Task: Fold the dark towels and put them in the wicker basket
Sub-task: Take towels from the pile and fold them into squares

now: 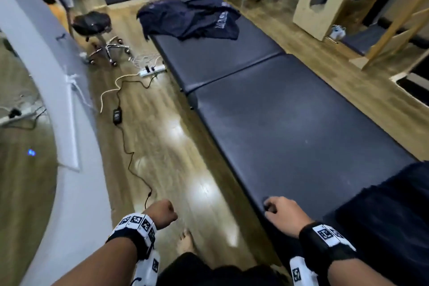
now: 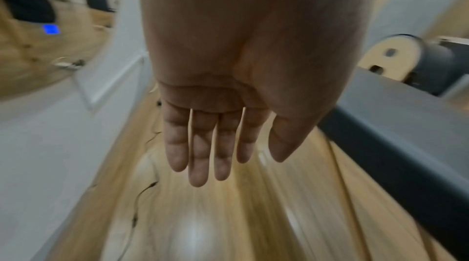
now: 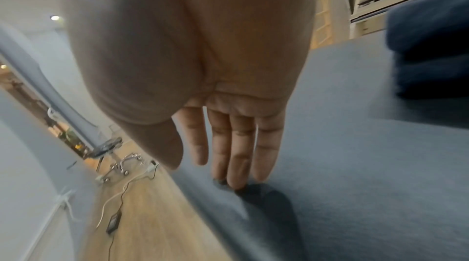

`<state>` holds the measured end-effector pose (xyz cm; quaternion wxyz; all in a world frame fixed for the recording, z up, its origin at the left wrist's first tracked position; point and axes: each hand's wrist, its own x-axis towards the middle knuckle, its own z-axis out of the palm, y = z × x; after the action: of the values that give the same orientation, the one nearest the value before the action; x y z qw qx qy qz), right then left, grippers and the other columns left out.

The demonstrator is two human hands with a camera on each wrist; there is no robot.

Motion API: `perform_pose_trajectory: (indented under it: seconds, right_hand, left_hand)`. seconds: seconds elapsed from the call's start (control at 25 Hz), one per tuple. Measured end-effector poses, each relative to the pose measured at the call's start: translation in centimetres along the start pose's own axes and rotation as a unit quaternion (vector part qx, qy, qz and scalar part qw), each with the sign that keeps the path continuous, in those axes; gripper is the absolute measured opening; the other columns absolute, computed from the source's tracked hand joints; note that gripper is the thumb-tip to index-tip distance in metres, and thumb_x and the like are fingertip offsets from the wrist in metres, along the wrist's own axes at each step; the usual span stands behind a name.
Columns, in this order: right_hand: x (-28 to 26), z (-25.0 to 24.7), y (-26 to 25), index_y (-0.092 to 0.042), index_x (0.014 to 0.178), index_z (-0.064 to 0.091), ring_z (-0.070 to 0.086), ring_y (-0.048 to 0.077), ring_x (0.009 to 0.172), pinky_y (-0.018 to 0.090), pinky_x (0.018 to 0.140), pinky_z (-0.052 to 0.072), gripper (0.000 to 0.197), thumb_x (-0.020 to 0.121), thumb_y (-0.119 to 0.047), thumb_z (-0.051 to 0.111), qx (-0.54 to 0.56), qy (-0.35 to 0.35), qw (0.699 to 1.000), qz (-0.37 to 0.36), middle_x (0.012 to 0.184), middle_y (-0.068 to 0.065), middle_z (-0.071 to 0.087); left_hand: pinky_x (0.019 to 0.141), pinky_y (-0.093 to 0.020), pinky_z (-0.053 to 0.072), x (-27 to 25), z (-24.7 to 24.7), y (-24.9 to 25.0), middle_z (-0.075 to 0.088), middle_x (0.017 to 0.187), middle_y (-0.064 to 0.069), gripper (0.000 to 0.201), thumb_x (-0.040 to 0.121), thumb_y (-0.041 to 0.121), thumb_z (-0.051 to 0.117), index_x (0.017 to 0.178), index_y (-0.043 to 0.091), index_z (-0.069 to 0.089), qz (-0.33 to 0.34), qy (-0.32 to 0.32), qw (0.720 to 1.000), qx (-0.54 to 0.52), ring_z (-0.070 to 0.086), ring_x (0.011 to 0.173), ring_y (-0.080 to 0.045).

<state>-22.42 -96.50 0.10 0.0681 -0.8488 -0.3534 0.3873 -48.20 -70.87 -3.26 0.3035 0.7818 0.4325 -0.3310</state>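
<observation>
A crumpled pile of dark navy towels [image 1: 192, 18] lies at the far end of a long dark padded bench [image 1: 290, 123]. More dark towel fabric [image 1: 390, 211] sits on the bench's near right end; in the right wrist view this towel stack [image 3: 431, 44] looks layered. My right hand [image 1: 278, 210] rests its straight fingertips [image 3: 237, 181] on the bench's near edge, left of that fabric, and holds nothing. Over the wooden floor left of the bench hangs my left hand [image 1: 163, 213], its fingers [image 2: 198, 161] straight and empty. No wicker basket is in view.
A rolling stool [image 1: 97, 30], a power strip [image 1: 152, 71], and loose cables with an adapter [image 1: 116, 115] lie on the floor left of the bench. A curved white wall [image 1: 69, 123] runs along the left. A wooden box [image 1: 325, 0] stands at the far right.
</observation>
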Motion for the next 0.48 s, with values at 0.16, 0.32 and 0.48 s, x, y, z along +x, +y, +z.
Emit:
perform_pose_trajectory:
  seconds: [0.16,0.32,0.48]
  right_hand:
    - [3.6,2.0,-6.3,-0.023,0.128,0.063,0.063,0.016,0.11,0.027,0.094,0.05,0.036,0.094,-0.031,0.059,-0.059,-0.066,0.996,-0.003,0.115,-0.004,0.069]
    - [7.8,3.2,-11.4,-0.024,0.128,0.064,0.062,0.014,0.114,0.024,0.095,0.048,0.035,0.094,-0.033,0.062,-0.097,-0.092,0.991,0.008,0.122,-0.004,0.067]
    - [11.4,3.4,-13.3,-0.022,0.115,0.07,0.065,0.014,0.107,0.02,0.085,0.045,0.024,0.093,-0.033,0.065,-0.139,-0.118,0.983,0.016,0.104,-0.009,0.068]
  left_hand:
    - [0.047,-0.021,0.036,-0.2,-0.3,-9.4,0.051,0.058,-0.003,0.028,0.09,0.023,0.059,0.065,0.011,0.053,-0.033,-0.006,0.997,-0.075,0.051,0.053,-0.019]
    - [0.043,-0.019,0.034,-0.7,-1.9,-15.8,0.049,0.05,0.004,0.027,0.091,0.022,0.06,0.071,0.005,0.064,-0.047,0.025,0.989,-0.138,0.045,0.043,-0.006]
    - [0.05,-0.022,0.035,-1.1,-2.6,-19.8,0.049,0.055,0.0,0.029,0.091,0.019,0.059,0.065,0.01,0.054,-0.07,0.024,0.975,-0.21,0.049,0.051,-0.014]
